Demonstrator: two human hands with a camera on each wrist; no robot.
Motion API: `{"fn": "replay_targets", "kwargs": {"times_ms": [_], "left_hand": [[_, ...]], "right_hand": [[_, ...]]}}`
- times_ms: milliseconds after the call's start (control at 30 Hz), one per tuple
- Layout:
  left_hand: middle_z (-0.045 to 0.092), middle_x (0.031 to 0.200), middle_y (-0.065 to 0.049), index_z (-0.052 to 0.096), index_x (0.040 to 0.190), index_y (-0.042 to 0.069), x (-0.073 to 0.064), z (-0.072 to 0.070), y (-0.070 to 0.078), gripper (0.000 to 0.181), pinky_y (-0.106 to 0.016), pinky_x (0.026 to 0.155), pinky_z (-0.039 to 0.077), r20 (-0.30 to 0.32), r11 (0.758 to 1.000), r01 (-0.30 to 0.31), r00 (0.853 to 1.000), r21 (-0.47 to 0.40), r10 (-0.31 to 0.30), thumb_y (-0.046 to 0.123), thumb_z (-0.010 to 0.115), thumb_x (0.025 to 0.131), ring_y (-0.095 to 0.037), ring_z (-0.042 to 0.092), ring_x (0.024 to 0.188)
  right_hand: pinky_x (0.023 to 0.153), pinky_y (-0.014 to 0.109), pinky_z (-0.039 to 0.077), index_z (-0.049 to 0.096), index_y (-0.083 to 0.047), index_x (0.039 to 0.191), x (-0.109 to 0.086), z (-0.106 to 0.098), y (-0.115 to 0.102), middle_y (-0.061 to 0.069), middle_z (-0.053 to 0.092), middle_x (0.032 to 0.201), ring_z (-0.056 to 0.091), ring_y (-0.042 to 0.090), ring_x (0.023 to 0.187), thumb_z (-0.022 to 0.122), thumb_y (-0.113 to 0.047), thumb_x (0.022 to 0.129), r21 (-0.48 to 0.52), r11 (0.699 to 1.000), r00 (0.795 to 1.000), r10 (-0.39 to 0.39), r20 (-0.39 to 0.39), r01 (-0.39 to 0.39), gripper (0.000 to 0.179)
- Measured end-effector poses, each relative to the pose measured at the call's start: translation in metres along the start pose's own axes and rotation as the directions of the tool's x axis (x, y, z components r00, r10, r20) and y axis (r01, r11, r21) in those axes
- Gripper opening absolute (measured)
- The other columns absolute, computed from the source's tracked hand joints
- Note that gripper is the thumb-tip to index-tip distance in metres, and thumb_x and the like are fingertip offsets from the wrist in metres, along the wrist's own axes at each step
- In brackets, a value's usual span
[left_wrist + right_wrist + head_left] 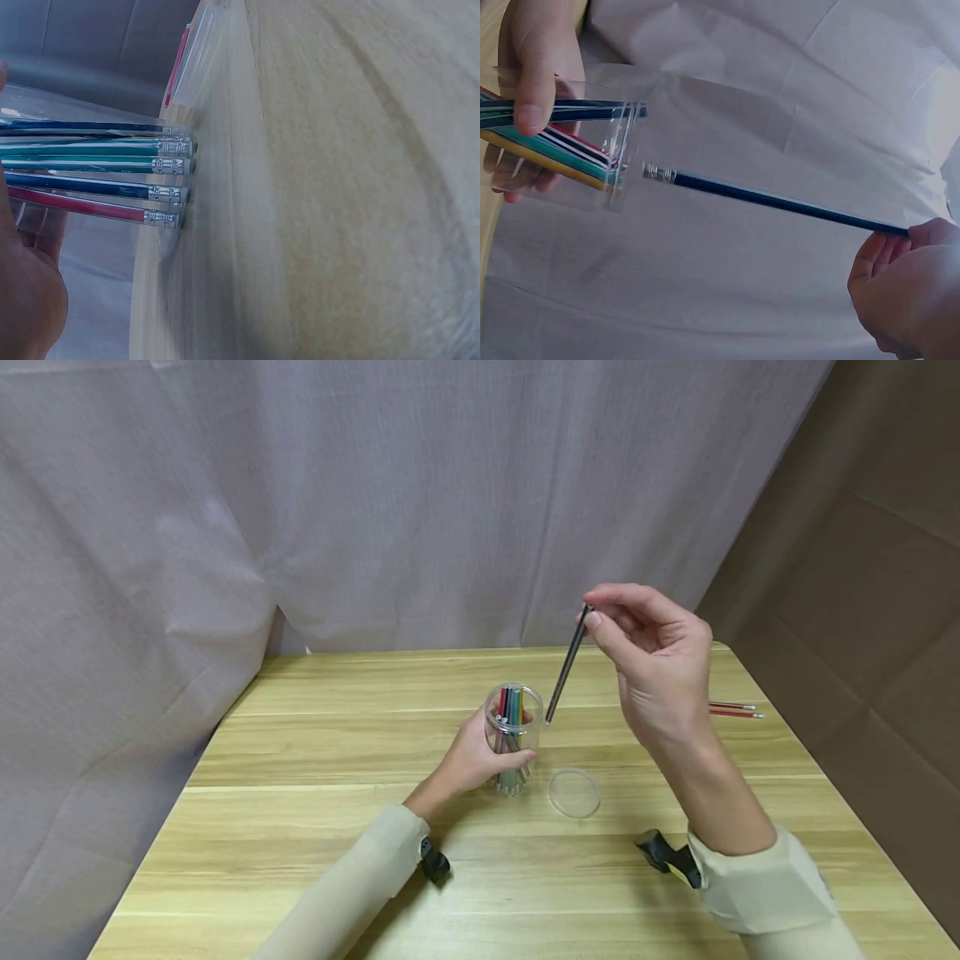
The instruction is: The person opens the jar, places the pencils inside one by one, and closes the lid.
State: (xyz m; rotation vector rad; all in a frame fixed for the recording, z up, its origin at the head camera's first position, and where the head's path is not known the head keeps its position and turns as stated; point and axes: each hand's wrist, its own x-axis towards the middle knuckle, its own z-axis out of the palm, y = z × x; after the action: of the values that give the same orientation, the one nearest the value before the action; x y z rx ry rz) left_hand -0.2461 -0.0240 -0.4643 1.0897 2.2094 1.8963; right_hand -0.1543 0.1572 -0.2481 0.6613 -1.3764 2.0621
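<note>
Your R hand [660, 668] pinches the dark pencil [567, 664], L hand [483, 752] grips the jar [533, 738]; prob. best centring that eraser end [660, 173] above it b4 lowering.

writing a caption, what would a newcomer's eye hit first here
Probably the slim dark pencil with a silvery end, pinched in the right hand close to a clear plastic cylindrical jar. Next, the long multicoloured pencils inside that jar, which the left hand grips. Then the clear round plastic lid on the pale wooden table, right of the jar.
</note>
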Motion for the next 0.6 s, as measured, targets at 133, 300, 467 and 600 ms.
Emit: {"fn": "replay_targets", "kwargs": {"times_ms": [133,300,467,600], "left_hand": [[0.072,0.124,0.002,0.053,0.142,0.022,0.000,0.000,0.000,0.071,-0.037,0.098,0.059,-0.006,1.000,-0.005,1.000,0.000,0.005,0.015,0.093,0.083,-0.016,0.071,0.110],[0.073,0.125,0.000,0.053,0.144,0.023,-0.001,0.000,0.000,0.074,-0.038,0.099,0.059,-0.013,1.000,-0.012,1.000,0.005,0.012,0.017,0.093,0.083,-0.018,0.071,0.112],[0.073,0.125,0.001,0.051,0.145,0.023,-0.001,0.000,0.000,0.075,-0.037,0.100,0.058,-0.014,1.000,-0.022,1.000,0.016,0.023,0.015,0.093,0.083,-0.017,0.070,0.112],[0.073,0.125,0.001,0.051,0.147,0.020,-0.002,0.000,0.002,0.077,-0.038,0.100,0.058,-0.014,1.000,-0.019,1.000,0.004,0.019,0.015,0.093,0.082,-0.017,0.070,0.112]], "right_hand": [[0.079,0.023,0.060,0.072,0.019,0.102,0.000,0.007,-0.001,0.018,0.074,0.097,0.071,0.019,0.085,0.067,0.027,0.086,0.059,0.998,1.000,-0.027,-0.002,0.027,0.019],[0.081,0.024,0.059,0.074,0.017,0.100,0.000,0.012,0.003,0.018,0.073,0.098,0.070,0.019,0.084,0.067,0.027,0.085,0.030,0.996,0.997,-0.080,0.001,0.080,0.019],[0.084,0.025,0.059,0.074,0.017,0.100,-0.002,0.015,0.012,0.015,0.073,0.098,0.070,0.018,0.086,0.068,0.025,0.085,-0.034,0.993,0.994,-0.111,0.010,0.111,0.018],[0.089,0.026,0.059,0.073,0.017,0.102,-0.006,0.014,0.020,0.013,0.072,0.101,0.070,0.018,0.091,0.069,0.023,0.087,-0.107,0.989,0.995,-0.096,0.037,0.099,0.018]]}}
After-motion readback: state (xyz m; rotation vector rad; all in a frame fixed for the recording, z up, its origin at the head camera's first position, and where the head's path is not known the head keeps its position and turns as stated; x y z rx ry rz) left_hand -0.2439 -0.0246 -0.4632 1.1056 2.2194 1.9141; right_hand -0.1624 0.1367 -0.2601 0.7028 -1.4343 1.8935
